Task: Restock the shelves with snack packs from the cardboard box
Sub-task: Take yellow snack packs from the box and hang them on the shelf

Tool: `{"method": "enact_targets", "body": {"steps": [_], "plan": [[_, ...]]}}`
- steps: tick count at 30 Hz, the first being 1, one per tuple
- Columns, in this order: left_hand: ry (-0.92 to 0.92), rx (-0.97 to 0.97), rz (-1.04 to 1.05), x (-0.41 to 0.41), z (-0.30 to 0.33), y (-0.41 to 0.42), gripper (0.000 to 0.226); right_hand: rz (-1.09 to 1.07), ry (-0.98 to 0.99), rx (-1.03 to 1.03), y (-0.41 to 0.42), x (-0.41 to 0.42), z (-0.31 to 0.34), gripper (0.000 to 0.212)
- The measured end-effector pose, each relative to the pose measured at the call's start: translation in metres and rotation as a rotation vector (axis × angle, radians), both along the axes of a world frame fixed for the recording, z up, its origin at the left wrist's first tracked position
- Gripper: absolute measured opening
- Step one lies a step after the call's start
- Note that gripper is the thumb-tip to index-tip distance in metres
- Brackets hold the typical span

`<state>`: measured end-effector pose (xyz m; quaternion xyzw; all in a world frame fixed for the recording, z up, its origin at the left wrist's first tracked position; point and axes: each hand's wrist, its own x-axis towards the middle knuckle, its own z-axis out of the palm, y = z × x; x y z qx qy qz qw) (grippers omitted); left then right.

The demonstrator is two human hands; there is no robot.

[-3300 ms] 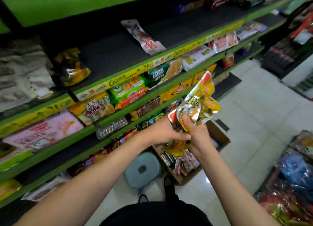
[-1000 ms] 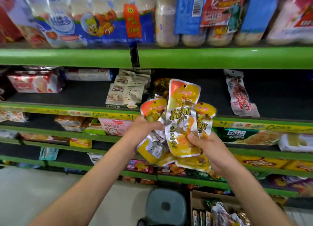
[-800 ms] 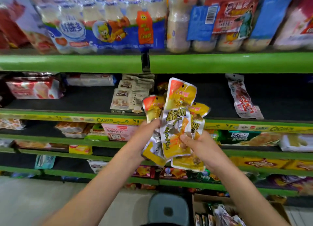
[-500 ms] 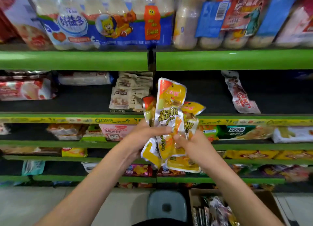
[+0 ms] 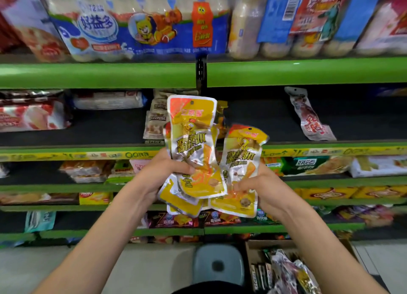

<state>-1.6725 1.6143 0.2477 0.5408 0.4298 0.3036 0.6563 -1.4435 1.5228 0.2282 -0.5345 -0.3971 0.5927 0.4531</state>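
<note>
The left hand (image 5: 164, 172) grips a fanned bunch of yellow snack packs (image 5: 193, 148) printed with large Chinese characters, while the right hand (image 5: 262, 183) pinches one matching pack (image 5: 240, 168) just beside them, before the green shelves (image 5: 99, 74). Above sits a 好益多 drink multipack (image 5: 136, 27). Low right, the cardboard box (image 5: 250, 249) holds more packs beside a grey stool (image 5: 218, 264).

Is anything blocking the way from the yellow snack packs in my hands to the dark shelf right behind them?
Nothing visible does. The yellow snack packs face bare dark shelf between the beige packets and the red-and-white pack.
</note>
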Motion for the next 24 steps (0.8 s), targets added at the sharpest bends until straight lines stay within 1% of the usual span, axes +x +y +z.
{"method": "enact_targets", "body": {"steps": [2,4,7,9,11,13,14,15,17,18,20,21,23,24], "plan": [[-0.044,-0.017,0.043,-0.007,0.004,0.001,0.034,-0.034,0.043,-0.013,0.002,0.002,0.000,0.051],[-0.069,-0.027,0.076,-0.013,0.005,0.003,0.041,-0.071,0.051,-0.010,0.005,0.003,0.000,0.043],[-0.117,-0.037,0.098,-0.018,0.005,0.004,0.035,-0.125,0.026,-0.003,0.006,0.007,0.000,0.025],[-0.115,-0.033,0.108,-0.021,0.004,0.003,0.032,-0.131,0.015,-0.001,0.005,0.008,0.002,0.017],[-0.105,-0.037,0.119,-0.023,0.002,0.003,0.026,-0.140,0.017,-0.018,0.005,0.009,0.003,0.022],[-0.096,-0.044,0.118,-0.024,0.000,0.004,0.019,-0.166,0.074,-0.041,0.007,0.010,0.005,0.025],[-0.100,-0.046,0.114,-0.024,-0.001,0.004,0.020,-0.176,0.124,-0.050,0.008,0.012,0.004,0.025],[-0.109,-0.050,0.113,-0.024,-0.002,0.004,0.021,-0.186,0.163,-0.070,0.008,0.013,0.005,0.023],[-0.118,-0.053,0.119,-0.024,-0.004,0.005,0.024,-0.240,0.193,-0.115,0.010,0.015,0.005,0.012],[-0.117,-0.052,0.120,-0.024,-0.004,0.006,0.026,-0.261,0.203,-0.134,0.011,0.016,0.006,0.024],[-0.114,-0.049,0.117,-0.022,-0.004,0.007,0.029,-0.278,0.245,-0.161,0.011,0.017,0.007,0.064],[-0.115,-0.050,0.118,-0.021,-0.004,0.008,0.033,-0.275,0.251,-0.159,0.012,0.017,0.007,0.072],[-0.120,-0.052,0.119,-0.018,-0.004,0.008,0.040,-0.284,0.244,-0.160,0.013,0.016,0.008,0.070],[-0.120,-0.055,0.117,-0.017,-0.004,0.009,0.043,-0.290,0.239,-0.156,0.013,0.017,0.008,0.063]]}}
